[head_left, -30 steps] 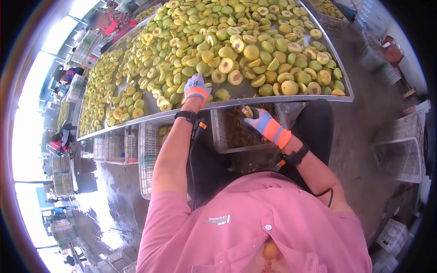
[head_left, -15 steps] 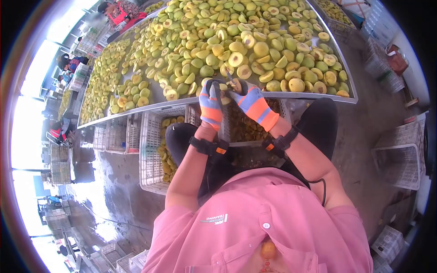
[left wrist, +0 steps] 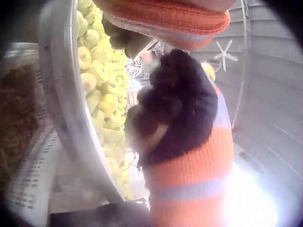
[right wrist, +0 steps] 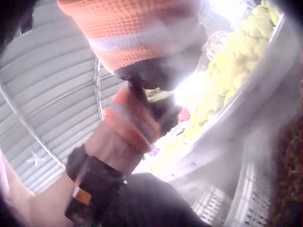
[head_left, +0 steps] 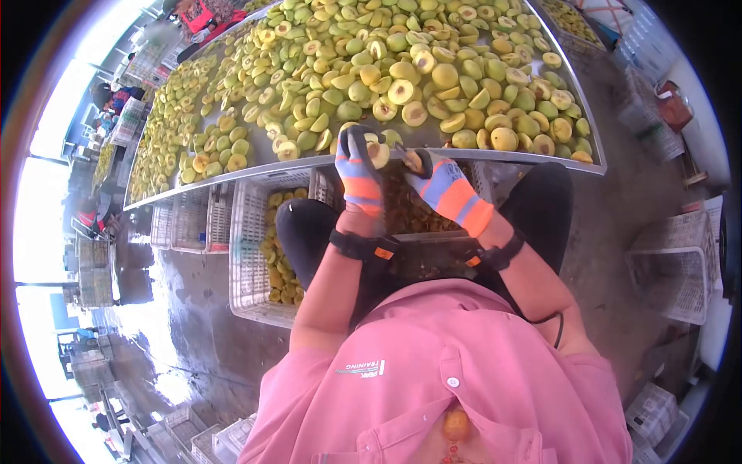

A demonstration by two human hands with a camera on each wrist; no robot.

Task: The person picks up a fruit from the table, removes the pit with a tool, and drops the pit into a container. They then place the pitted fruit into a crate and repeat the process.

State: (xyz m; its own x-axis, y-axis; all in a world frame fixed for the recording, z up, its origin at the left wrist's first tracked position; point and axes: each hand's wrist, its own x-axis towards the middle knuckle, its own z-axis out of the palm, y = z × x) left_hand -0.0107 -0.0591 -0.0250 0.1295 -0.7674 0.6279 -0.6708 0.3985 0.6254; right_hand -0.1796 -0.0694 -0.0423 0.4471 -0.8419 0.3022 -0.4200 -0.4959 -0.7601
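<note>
In the head view, my left hand [head_left: 360, 176], in a striped glove with dark fingers, grips a pale yellow-green stone fruit half [head_left: 378, 154] over the near table edge. Its cut face is turned toward my right hand [head_left: 450, 192]. That hand, gloved alike, holds a small tool with a wooden handle [head_left: 415, 162]; its thin tip points at the fruit, a short way from it. Halved fruit [head_left: 401, 91] lies heaped on the metal table [head_left: 495, 157] just beyond both hands. In the wrist views the gloves cover most of the grip.
Below the table edge, a white crate [head_left: 251, 290] holds fruit halves on the left. Another crate with brown contents [head_left: 413, 203] sits between the knees. More crates [head_left: 672, 267] stand on the right. Another person in a red apron [head_left: 199, 19] is at the far left.
My left hand has come back from the heap to the table edge with a fruit half. Both hands met over the edge, then drew slightly apart, the right with its tool.
</note>
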